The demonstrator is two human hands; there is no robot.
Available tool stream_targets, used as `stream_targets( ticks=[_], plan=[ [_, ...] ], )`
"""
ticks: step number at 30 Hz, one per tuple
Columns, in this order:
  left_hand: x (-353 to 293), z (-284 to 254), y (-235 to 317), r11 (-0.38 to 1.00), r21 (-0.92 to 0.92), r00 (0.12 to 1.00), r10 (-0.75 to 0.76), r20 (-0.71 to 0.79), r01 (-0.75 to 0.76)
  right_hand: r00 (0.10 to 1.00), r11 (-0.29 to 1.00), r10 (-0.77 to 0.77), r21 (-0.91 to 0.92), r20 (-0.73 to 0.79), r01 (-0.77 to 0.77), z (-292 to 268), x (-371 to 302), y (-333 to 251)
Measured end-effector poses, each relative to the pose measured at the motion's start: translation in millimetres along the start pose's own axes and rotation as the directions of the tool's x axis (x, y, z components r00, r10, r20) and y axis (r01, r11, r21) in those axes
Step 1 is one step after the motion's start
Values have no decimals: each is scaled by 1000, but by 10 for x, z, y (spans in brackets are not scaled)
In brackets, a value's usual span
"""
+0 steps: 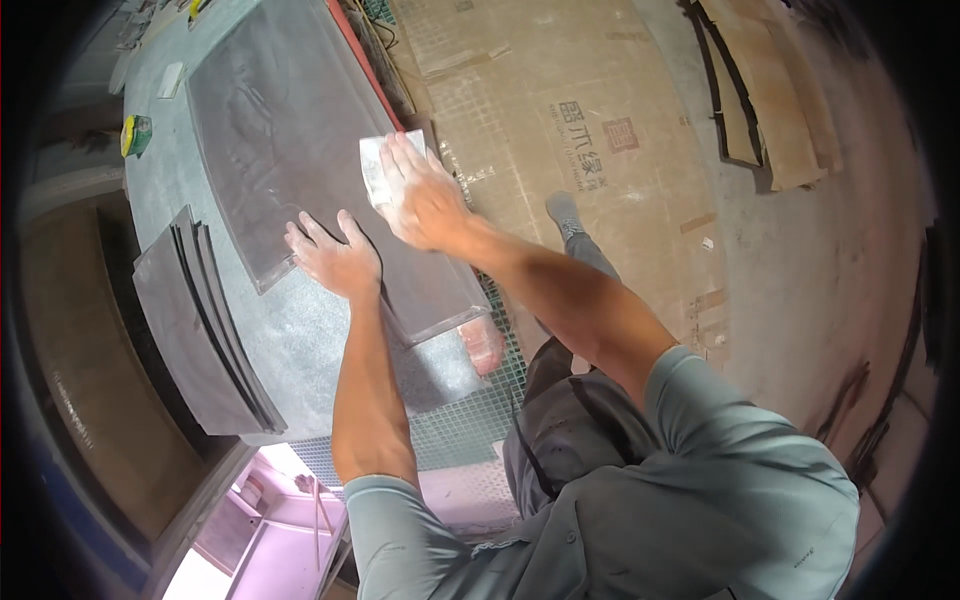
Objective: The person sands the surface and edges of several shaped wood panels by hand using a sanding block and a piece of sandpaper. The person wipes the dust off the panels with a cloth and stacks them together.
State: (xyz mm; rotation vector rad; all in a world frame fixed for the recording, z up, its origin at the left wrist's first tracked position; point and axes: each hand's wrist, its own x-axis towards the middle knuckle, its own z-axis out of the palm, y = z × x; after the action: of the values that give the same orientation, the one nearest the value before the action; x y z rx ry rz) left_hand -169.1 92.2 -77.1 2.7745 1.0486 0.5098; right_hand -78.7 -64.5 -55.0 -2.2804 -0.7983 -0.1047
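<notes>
A dark grey-brown panel [280, 110] lies flat on the pale, dusty table, and its near edge steps in and out around my left hand. I cannot tell whether it is one piece or two side by side. My right hand [422, 195], whitened with dust, presses a square white sheet [374, 172] against the panel's right side, fingers straight and close together over it. Whether the sheet is sandpaper or a cloth does not show. Palm down on the panel's near part, my left hand [340, 258] rests with its dusty fingers spread, holding nothing.
Several thin dark panels [185, 325] are stacked at the table's left edge. Beyond them stand a green-and-yellow tin [136, 135] and a small white block [171, 80]. A red strip [362, 55] runs along the far right edge. Cardboard [620, 90] covers the floor to the right.
</notes>
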Motion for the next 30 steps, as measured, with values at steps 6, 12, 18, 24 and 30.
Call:
stream_targets(
  ticks=[6, 12, 18, 24, 30],
  plan=[
    [58, -25, 21, 987, 157, 994, -41, 104, 25, 972, 993, 10, 112, 236, -38, -629, -1969, -474],
    [106, 56, 208, 939, 281, 975, -218, 43, 197, 984, 994, -104, 34, 148, 100, -282, -814, -189],
    [210, 9, 378, 944, 293, 977, -187, 107, 149, 989, 996, -90, -13, -118, 89, 458, 1289, 510],
    [312, -32, 401, 936, 305, 955, -238, 174, 178, 932, 970, -39, 237, 361, -51, -541, -1325, -82],
    [215, -10, 311, 929, 310, 953, -259, 156, 202, 987, 990, -97, 114, 128, 83, -237, 106, 129]
  ],
)
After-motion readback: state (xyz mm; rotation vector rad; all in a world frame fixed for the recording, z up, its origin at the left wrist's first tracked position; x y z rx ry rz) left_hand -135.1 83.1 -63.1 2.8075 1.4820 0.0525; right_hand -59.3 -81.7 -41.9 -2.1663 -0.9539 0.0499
